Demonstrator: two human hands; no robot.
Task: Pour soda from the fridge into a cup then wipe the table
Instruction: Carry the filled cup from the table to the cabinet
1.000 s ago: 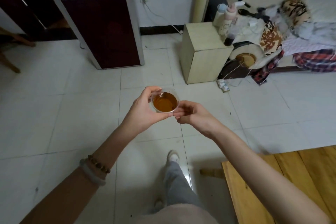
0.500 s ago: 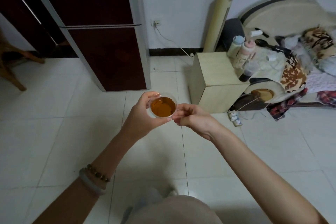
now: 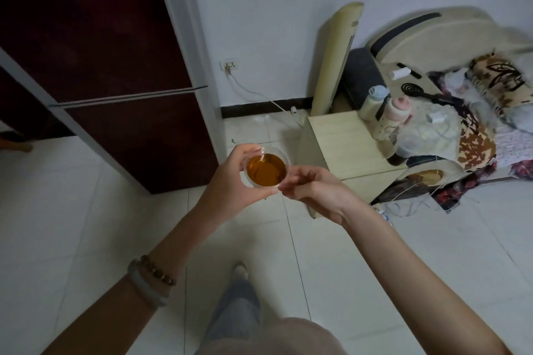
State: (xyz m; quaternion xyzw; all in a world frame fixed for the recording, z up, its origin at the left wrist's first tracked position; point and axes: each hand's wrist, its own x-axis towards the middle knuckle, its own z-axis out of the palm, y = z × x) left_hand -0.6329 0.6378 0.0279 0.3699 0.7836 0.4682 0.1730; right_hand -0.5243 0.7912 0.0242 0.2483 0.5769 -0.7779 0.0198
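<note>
A clear plastic cup filled with amber soda is held over the white tiled floor in the middle of the head view. My left hand grips the cup's left side, thumb on the rim and fingers curled beneath. My right hand pinches the cup's right edge with its fingertips. The dark red fridge, doors closed, stands just behind and to the left of the cup. The table is out of view.
A pale wooden cabinet stands right of the cup with bottles on its far corner. Behind it are a tall cream fan, a wall socket with a trailing cord, and a cluttered bed. My leg and shoe are below.
I have walked toward the fridge with the cup; fridge and cabinet are nearer and lower in view, and the wooden table has dropped out of sight. Both hands keep their hold.
</note>
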